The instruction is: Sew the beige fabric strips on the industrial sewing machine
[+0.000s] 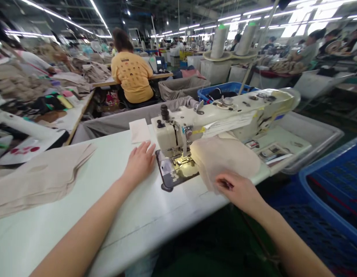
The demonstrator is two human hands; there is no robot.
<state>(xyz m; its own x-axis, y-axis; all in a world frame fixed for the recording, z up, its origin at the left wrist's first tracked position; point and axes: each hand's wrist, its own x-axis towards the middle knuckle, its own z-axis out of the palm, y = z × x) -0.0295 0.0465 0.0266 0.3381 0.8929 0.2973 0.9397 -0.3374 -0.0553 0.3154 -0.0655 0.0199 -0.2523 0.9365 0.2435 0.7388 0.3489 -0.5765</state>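
Observation:
My left hand [140, 161] lies on the pale table left of the needle plate, fingers apart and holding nothing. Just beyond its fingertips is a small beige fabric piece [139, 130]. A white sewing machine [169, 134] stands at the centre, its lit needle area over a metal plate [181, 175]. Right of the needle, a stack of beige fabric pieces [227, 156] rests against the machine. My right hand [232, 186] is at the near edge of this stack, fingers curled together; what they pinch is too small to make out.
More beige fabric [37, 177] is piled at the table's left. Blue baskets [334, 192] stand at the right, and a grey cloth-lined bin [115, 123] lies behind the table. A person in a yellow shirt [134, 75] sits beyond it. Thread cones [219, 42] stand behind the machine.

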